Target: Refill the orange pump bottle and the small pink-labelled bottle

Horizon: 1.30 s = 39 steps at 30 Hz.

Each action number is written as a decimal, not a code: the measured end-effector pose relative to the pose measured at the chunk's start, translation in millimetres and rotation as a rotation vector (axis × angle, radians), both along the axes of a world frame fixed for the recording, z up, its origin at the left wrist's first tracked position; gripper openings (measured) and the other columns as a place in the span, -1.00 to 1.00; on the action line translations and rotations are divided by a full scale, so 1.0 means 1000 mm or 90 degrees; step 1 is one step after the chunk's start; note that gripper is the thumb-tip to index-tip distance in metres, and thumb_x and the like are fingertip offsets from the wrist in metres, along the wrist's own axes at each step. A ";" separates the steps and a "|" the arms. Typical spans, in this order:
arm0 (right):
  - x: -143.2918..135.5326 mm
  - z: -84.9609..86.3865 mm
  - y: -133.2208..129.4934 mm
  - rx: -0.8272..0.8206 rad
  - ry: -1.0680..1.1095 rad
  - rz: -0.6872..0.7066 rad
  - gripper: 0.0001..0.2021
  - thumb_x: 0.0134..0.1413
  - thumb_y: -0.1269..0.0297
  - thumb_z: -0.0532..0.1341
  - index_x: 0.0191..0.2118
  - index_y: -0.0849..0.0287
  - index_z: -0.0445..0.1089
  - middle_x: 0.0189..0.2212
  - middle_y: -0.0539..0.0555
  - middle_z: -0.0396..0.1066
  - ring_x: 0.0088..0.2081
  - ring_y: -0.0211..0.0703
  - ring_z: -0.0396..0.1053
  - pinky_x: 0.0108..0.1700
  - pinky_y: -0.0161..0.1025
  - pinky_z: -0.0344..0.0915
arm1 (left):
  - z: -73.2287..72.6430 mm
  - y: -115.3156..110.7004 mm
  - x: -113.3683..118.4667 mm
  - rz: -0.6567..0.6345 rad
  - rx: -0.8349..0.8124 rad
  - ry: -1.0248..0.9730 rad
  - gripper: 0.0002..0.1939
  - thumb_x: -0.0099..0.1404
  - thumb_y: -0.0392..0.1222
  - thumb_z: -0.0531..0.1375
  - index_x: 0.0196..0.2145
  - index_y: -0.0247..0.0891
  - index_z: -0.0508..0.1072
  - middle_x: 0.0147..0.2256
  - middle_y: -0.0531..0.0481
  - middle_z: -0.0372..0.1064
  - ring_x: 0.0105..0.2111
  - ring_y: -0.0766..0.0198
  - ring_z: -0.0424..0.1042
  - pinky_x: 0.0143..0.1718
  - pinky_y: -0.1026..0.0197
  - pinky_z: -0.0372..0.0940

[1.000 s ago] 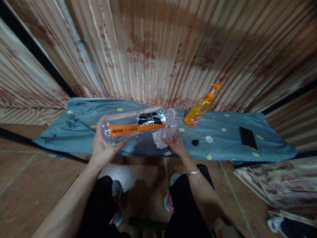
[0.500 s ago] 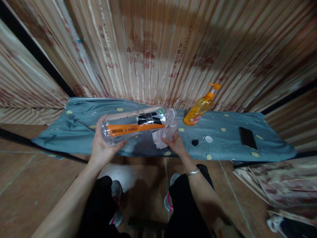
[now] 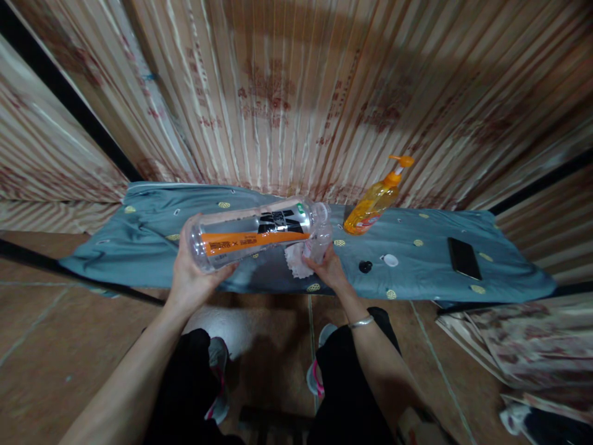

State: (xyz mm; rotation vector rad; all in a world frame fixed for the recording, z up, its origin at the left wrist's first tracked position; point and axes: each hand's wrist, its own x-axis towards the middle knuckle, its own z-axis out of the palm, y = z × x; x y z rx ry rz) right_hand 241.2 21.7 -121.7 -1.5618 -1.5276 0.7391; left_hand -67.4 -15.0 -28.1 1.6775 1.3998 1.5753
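Gripping large clear bottle (image 3: 254, 233) by base: left hand (image 3: 193, 276); bottle near-level above blue-green sheet (image 3: 440, 262). Right hand (image 3: 330, 269) clasps small clear bottle (image 3: 319, 245), top at large one's neck, contact unclear. White cloth (image 3: 295, 261) just beside. Amber pump bottle (image 3: 372, 208) upright, farther right.

Large clear bottle (image 3: 250, 235), orange-banded, tipped near-level; neck by small clear bottle (image 3: 319, 242).

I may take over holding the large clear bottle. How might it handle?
The large bottle would probably flex if squeezed, since its clear walls look like thin plastic. Its rounded sides could make it roll if laid on the cloth. It may feel slippery, given its smooth, shiny surface.
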 end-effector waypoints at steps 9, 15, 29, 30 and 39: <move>-0.001 0.003 -0.001 0.000 -0.006 0.001 -0.26 -0.01 0.13 0.39 0.28 0.21 0.22 0.04 0.28 0.58 0.03 0.24 0.59 0.13 0.23 0.51 | -0.002 0.002 -0.002 -0.006 0.003 -0.009 0.05 -0.16 0.06 0.54 0.26 -0.10 0.27 0.23 -0.24 0.39 0.24 -0.32 0.41 0.32 -0.45 0.24; -0.002 0.006 -0.002 -0.008 -0.005 -0.005 -0.25 -0.01 0.19 0.39 0.30 0.25 0.21 0.03 0.28 0.58 -0.01 0.21 0.61 0.10 0.21 0.53 | -0.002 0.001 -0.002 -0.001 0.002 -0.006 0.02 -0.15 0.08 0.53 0.25 -0.11 0.28 0.20 -0.23 0.40 0.22 -0.31 0.42 0.31 -0.45 0.25; 0.001 -0.005 0.001 0.010 0.008 0.000 -0.22 0.00 0.10 0.40 0.30 0.22 0.17 0.05 0.30 0.58 0.03 0.23 0.60 0.10 0.19 0.52 | -0.001 0.000 0.000 0.009 -0.023 -0.008 -0.03 -0.18 0.05 0.53 0.19 -0.11 0.32 0.13 -0.19 0.45 0.13 -0.24 0.50 0.23 -0.34 0.38; 0.000 -0.005 0.001 0.013 0.006 0.001 -0.25 0.00 0.11 0.39 0.29 0.20 0.19 0.05 0.29 0.59 0.03 0.22 0.59 0.11 0.20 0.52 | -0.001 0.000 0.000 0.010 -0.027 -0.012 -0.01 -0.19 0.05 0.53 0.19 -0.11 0.32 0.12 -0.18 0.45 0.12 -0.24 0.52 0.22 -0.33 0.39; 0.000 -0.003 0.000 0.004 0.010 -0.008 -0.30 -0.03 0.13 0.40 0.23 0.16 0.23 -0.01 0.26 0.59 -0.03 0.22 0.60 0.10 0.26 0.51 | 0.004 -0.001 0.001 -0.005 -0.001 0.003 0.01 -0.15 0.04 0.51 0.25 -0.07 0.29 0.13 -0.16 0.46 0.12 -0.19 0.52 0.19 -0.25 0.44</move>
